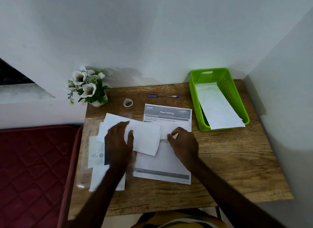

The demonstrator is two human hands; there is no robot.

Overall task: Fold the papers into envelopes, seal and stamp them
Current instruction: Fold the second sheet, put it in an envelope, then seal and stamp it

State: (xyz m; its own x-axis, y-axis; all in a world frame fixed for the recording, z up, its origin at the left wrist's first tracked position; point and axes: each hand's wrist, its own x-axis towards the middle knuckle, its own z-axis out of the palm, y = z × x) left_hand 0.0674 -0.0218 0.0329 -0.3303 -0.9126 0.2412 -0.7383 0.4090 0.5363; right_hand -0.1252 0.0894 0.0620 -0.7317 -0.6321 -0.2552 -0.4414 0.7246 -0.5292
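Note:
A folded white paper lies across the middle of the wooden table. My left hand rests flat on its left part with fingers spread. My right hand pinches the paper's right end with curled fingers. Under it lies a printed sheet headed "Wipe Railings". More white papers are stacked at the left under my left forearm. A roll of clear tape stands behind the papers, and a blue pen lies farther back.
A green plastic basket at the back right holds a folded white envelope. A small pot of white flowers stands at the back left corner. A red mattress borders the table on the left; walls close the back and right.

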